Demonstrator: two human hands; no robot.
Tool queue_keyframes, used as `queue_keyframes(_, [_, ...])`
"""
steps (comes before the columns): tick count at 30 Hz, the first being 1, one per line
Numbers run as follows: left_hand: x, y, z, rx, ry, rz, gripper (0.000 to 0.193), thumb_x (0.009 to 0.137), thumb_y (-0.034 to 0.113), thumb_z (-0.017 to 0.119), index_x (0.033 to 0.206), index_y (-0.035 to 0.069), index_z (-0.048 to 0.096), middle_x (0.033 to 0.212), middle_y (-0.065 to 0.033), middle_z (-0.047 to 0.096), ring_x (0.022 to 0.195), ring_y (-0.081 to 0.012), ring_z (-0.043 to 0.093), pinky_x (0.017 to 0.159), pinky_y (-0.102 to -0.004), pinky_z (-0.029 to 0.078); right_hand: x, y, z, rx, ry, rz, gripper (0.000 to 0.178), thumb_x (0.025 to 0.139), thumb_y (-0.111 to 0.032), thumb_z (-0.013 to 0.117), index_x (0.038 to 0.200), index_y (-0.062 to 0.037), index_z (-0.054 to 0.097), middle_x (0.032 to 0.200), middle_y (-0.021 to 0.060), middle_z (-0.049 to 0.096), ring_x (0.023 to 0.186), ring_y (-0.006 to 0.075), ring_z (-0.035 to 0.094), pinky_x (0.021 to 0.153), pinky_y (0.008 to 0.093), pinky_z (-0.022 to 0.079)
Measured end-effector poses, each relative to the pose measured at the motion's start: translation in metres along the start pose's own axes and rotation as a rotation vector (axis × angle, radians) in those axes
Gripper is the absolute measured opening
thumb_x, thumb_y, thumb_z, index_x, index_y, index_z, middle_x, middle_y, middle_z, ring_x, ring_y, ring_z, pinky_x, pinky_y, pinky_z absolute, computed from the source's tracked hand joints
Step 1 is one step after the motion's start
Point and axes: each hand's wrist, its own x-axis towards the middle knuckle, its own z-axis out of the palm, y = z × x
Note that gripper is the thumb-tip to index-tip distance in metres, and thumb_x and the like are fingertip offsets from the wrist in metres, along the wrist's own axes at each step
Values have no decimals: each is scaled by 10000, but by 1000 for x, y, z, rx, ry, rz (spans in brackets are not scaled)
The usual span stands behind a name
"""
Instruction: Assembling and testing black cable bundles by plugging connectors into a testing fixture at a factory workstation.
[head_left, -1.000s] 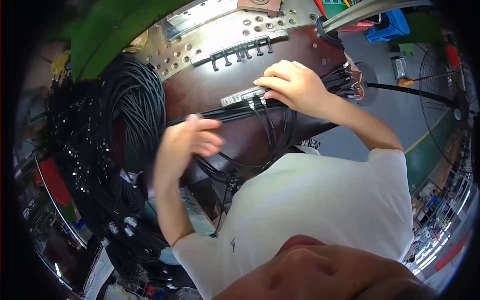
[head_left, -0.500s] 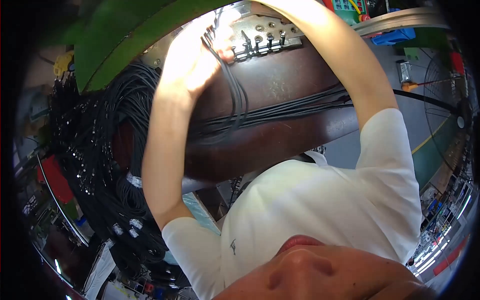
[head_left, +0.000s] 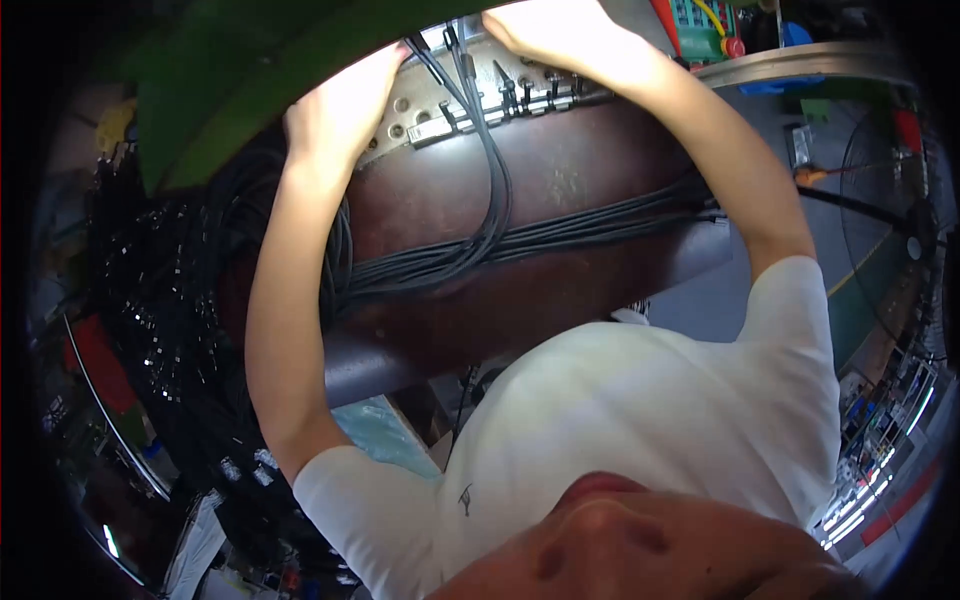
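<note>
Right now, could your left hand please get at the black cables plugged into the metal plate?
Probably yes: the left hand already rests on the metal plate beside the black cables, with nothing between them.

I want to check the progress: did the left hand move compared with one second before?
Yes. The left hand went up from the brown bench top to the left end of the perforated metal plate, where the black cables rise.
</note>
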Motion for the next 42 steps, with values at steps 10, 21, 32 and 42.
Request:
queue_keyframes(10, [-1,-15,28,41,142,282,196,788,124,678,982,117,703,917,-78,678,806,-249,646,743,-325,511,-12,37,4,-51,-33,40,403,896,-326,549,1204,-69,584,1223,172,571,1117,293,537,974,372,408])
queue_keyframes(21, [15,11,13,260,116,310,229,783,187,677,1002,119,661,872,-73,646,768,-253,629,695,-350,504,-8,39,5,-95,-16,75,405,896,-336,546,1201,-71,585,1230,166,568,1130,288,526,980,369,397])
queue_keyframes(32, [5,-3,17,176,47,38,323,796,359,695,888,49,694,816,-133,662,701,-313,628,660,-395,507,-15,47,-3,-150,-4,107,408,896,-345,543,1198,-74,585,1236,159,565,1143,282,516,986,367,387])
queue_keyframes(42, [-2,-16,30,-139,152,21,436,743,439,741,859,22,689,777,-149,661,690,-327,629,650,-402,508,-12,35,2,-189,6,127,411,896,-353,540,1196,-76,586,1242,154,562,1155,277,506,991,364,377])
